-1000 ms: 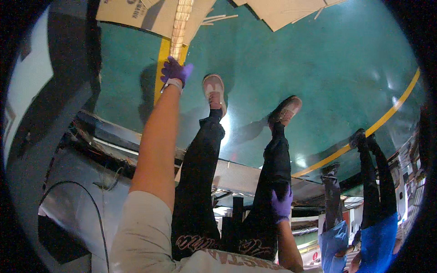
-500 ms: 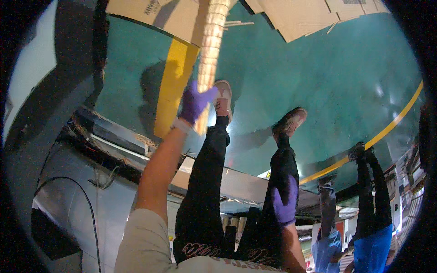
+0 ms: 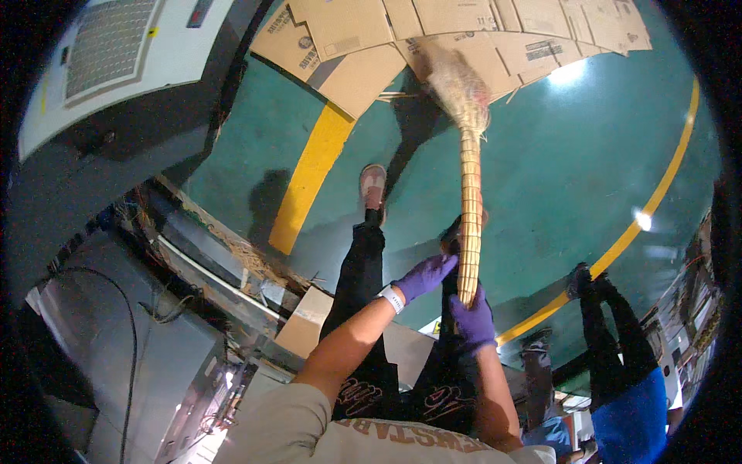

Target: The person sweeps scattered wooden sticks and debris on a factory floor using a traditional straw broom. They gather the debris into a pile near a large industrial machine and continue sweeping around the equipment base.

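Observation:
A long pale-yellow bundle (image 3: 470, 201), ringed at even gaps like bound thin sticks, stands out in front of me. Its far end is a ragged, fuzzy head (image 3: 457, 85), blurred by motion. My right hand (image 3: 474, 321), in a purple glove, is closed round the near end of the bundle. On the bundle's left side is my left hand (image 3: 425, 277), also purple-gloved, its fingers stretched toward the shaft. Whether those fingertips touch it I cannot tell. The bundle hides much of my right shoe.
Flattened cardboard sheets (image 3: 348, 73) lie on the green floor ahead. A grey machine (image 3: 139, 124) stands at the left, with a black cable (image 3: 133, 340) nearer me. Yellow lines (image 3: 313, 182) mark the floor. Another person in blue (image 3: 630, 410) stands at the right.
The bundle has moved from my left hand to my right hand and swung right, and its fuzzy far end now shows. My left hand has come nearer; my right hand has risen to the bundle.

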A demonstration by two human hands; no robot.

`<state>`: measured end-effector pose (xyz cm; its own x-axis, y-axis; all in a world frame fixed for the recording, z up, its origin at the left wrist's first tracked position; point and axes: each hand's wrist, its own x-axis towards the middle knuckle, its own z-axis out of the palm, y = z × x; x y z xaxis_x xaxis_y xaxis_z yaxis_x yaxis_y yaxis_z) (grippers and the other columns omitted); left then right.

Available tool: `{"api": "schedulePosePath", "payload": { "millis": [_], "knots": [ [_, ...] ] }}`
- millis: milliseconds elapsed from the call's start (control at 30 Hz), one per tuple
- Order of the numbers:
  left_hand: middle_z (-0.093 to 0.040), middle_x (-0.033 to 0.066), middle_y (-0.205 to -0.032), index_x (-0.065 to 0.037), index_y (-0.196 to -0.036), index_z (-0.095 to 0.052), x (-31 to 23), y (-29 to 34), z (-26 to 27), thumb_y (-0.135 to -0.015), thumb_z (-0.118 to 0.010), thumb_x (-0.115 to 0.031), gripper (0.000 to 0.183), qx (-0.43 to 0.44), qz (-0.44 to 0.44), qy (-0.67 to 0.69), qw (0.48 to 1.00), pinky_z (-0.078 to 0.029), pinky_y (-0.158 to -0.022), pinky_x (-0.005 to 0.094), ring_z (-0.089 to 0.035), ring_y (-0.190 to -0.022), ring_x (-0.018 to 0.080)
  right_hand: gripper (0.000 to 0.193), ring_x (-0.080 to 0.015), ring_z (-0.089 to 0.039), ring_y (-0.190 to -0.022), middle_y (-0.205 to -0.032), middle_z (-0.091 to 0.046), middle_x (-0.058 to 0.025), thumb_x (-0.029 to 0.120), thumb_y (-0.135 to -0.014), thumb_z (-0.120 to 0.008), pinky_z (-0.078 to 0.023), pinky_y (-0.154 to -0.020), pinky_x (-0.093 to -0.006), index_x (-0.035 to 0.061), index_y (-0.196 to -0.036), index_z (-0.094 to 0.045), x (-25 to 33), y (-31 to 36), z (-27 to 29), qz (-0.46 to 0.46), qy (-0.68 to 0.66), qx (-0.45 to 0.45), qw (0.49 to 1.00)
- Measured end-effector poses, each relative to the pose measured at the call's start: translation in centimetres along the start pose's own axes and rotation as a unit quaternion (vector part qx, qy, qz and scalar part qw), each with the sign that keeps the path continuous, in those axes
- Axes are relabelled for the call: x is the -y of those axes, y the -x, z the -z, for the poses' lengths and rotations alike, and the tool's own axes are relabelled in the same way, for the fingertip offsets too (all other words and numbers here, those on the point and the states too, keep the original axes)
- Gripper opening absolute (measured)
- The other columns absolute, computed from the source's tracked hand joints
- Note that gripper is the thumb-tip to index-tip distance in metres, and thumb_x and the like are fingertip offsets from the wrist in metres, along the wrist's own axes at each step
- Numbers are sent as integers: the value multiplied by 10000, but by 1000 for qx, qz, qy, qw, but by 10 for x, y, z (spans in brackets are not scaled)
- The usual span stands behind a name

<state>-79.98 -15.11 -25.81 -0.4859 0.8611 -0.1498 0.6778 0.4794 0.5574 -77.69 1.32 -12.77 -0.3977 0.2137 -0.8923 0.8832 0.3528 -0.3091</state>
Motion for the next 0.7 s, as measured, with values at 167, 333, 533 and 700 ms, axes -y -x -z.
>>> {"api": "schedulePosePath", "payload": {
  "millis": [167, 333, 533, 700],
  "knots": [
    [-543, 110, -1148, -1, -1183, -516, -46, 65, -26, -864, -467, -96, 336, 145, 124, -45, 981, -416, -938, 289, -512, -1092, 223, 623, -469, -587, -860, -913, -625, -277, 443, -814, -573, -474, -729, -510, 79, -1262, -336, -9, 3, 43, -53, 239, 71, 967],
    [-587, 81, -1040, -21, -1081, -553, -77, 95, 33, -941, -439, -142, 217, -3, 479, 542, 691, -452, -824, 260, -567, -971, 184, 620, -432, -603, -884, -953, -634, -244, 439, -795, -594, -486, -744, -480, 75, -1248, -377, -48, 33, 71, -2, 313, 109, 943],
    [-615, 47, -990, -43, -1100, -545, -87, 136, 11, -919, -486, -177, 232, -43, 447, 513, 732, -421, -908, 282, -573, -947, 172, 653, -410, -602, -923, -1025, -621, -226, 383, -789, -641, -483, -765, -455, 95, -1312, -375, -66, 84, 99, 33, 270, 56, 961],
    [-626, 50, -955, -3, -1172, -501, -111, 143, 5, -951, -462, -262, 343, 42, 465, 513, 721, -397, -944, 305, -558, -898, 150, 808, -443, -583, -943, -1084, -563, -297, 303, -804, -647, -473, -767, -479, 133, -1445, -186, -38, 62, 62, 105, 192, -5, 976]
  ]
}}
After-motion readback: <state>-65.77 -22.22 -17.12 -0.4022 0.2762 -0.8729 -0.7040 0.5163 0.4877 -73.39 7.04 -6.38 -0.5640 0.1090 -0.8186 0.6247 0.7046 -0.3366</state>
